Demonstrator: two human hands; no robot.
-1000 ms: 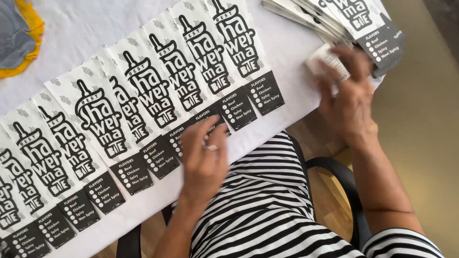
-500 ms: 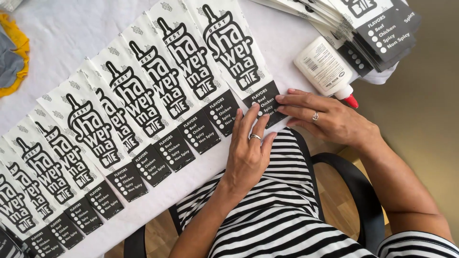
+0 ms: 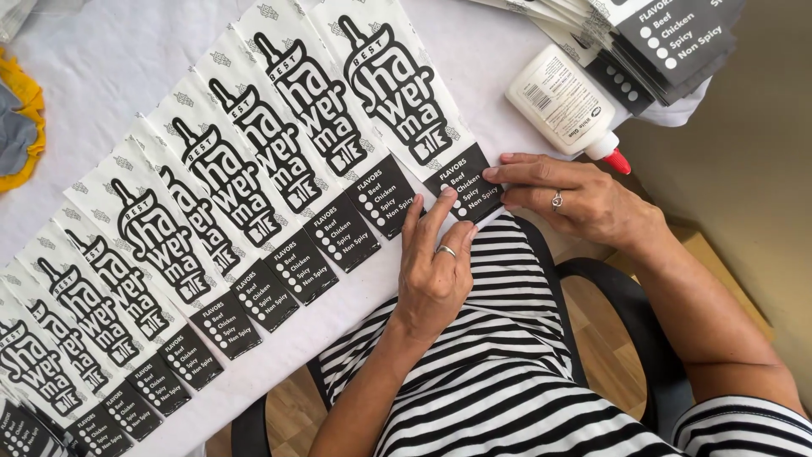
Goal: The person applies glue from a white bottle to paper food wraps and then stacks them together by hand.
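A row of several long white paper sleeves with black lettering lies overlapped across the white table (image 3: 110, 76). My left hand (image 3: 436, 271) presses fingertips on the black lower end of the rightmost sleeve (image 3: 406, 93). My right hand (image 3: 579, 203) holds that same black end from the right, fingers flat on its edge. A ring shows on each hand. A white glue bottle with a red tip (image 3: 567, 106) lies just above my right hand.
A stack of more sleeves (image 3: 668, 34) sits at the top right corner of the table. A yellow and grey cloth (image 3: 17, 127) lies at the left edge. A black chair arm (image 3: 630, 313) and wooden floor show below the table.
My right hand has come down from the stack and set the glue bottle on the table. Both hands now meet on the rightmost sleeve's black end.
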